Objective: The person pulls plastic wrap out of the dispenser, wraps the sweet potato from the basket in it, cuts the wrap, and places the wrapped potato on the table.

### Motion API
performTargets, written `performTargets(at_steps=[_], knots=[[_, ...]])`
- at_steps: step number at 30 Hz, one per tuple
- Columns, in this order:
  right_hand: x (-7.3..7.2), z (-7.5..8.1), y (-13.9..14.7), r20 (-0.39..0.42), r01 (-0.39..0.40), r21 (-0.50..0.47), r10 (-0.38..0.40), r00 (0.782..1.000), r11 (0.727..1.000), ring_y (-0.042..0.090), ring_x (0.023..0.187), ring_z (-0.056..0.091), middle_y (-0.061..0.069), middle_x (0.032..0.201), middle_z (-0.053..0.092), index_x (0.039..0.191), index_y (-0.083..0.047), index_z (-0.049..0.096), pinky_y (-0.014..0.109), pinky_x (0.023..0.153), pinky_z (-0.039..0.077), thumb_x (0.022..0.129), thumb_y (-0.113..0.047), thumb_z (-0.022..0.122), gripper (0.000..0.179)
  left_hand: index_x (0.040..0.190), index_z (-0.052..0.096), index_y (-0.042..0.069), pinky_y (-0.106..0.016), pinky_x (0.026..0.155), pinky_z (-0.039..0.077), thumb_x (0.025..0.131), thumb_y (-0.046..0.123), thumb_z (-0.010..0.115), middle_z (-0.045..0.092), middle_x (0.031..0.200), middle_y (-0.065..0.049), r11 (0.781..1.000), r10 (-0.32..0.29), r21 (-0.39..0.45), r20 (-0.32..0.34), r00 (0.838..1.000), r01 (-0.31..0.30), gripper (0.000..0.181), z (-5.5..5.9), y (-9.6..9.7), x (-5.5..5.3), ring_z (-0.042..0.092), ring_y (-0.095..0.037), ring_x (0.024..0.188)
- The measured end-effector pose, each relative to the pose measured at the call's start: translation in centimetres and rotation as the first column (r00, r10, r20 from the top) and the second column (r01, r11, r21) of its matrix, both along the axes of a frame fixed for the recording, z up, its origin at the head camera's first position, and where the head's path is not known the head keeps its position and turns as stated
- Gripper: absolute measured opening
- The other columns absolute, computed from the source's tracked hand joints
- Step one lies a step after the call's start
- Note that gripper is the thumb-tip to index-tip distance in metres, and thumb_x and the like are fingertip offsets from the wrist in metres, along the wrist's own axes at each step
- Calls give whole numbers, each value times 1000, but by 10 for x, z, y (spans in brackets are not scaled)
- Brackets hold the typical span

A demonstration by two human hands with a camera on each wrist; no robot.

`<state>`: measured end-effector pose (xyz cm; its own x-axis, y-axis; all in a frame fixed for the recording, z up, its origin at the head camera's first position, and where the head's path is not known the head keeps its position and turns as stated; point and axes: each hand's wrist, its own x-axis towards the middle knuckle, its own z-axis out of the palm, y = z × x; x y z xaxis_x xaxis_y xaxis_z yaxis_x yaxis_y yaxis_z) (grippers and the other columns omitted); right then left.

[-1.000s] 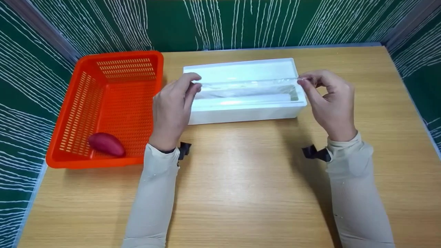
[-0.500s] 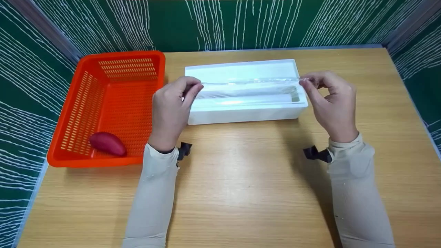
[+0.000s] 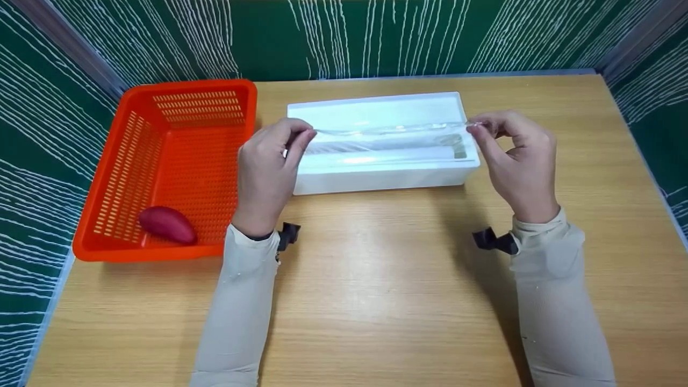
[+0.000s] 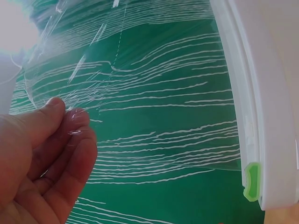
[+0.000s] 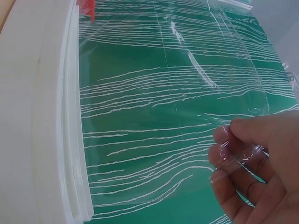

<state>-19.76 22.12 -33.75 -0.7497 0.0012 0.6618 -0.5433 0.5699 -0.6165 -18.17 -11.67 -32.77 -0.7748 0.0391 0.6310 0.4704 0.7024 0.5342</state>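
Note:
A sheet of clear cling film (image 3: 387, 129) stretches between both hands above a long white cling film dispenser box (image 3: 376, 180). My left hand (image 3: 269, 172) pinches the film's left corner between thumb and fingertips, just past the box's left end. At the right end, my right hand (image 3: 521, 161) pinches the other corner, with film wrapped over its fingertips. In the left wrist view the film (image 4: 154, 93) runs from the fingers to the box's edge, where a small green slider (image 4: 252, 182) sits. The right wrist view shows the film (image 5: 140, 112) reaching the box likewise.
An orange plastic basket (image 3: 244, 172) stands on the wooden table (image 3: 387, 301) at the left, close beside the left hand. Inside it lies a dark red oblong thing (image 3: 167, 224), like a sweet potato. Green panels with white lines (image 3: 365, 37) wall the table's back and sides.
My left thumb and finger, slightly apart a second ago, have closed together on the film's corner. The film's free edge sags a little lower. The right hand has hardly moved.

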Motion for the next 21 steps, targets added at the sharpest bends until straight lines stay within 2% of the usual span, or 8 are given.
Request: performTargets(at_steps=[9, 16, 21], knots=[[0, 0, 2, -14, 0, 7, 0, 1000, 1000, 5, 84, 63, 13, 97, 77, 103, 3, 77, 20, 82, 49, 97, -5, 71, 11, 107, 76, 6, -25, 84, 57, 100, 27, 68, 77, 99, -5, 999, 2, 46, 29, 1000, -4, 24, -1, 1, 0, 66, -16, 85], [1, 0, 3, -22, -2, 14, 2, 1000, 1000, 5, 85, 63, 15, 97, 76, 104, 2, 77, 20, 82, 49, 98, -5, 71, 12, 104, 76, 4, -26, 77, 56, 101, 28, 67, 75, 93, -7, 998, -29, 47, -69, 997, 32, 26, -2, 0, 0, 64, -16, 80], [3, 1, 2, -21, 11, 13, -11, 1000, 1000, 6, 85, 62, 16, 97, 76, 104, 3, 77, 20, 82, 49, 98, -7, 70, 13, 104, 77, 4, -26, 78, 56, 99, 27, 69, 76, 94, -7, 996, -41, 71, -85, 996, 47, 24, -2, 0, 0, 64, -16, 81]])
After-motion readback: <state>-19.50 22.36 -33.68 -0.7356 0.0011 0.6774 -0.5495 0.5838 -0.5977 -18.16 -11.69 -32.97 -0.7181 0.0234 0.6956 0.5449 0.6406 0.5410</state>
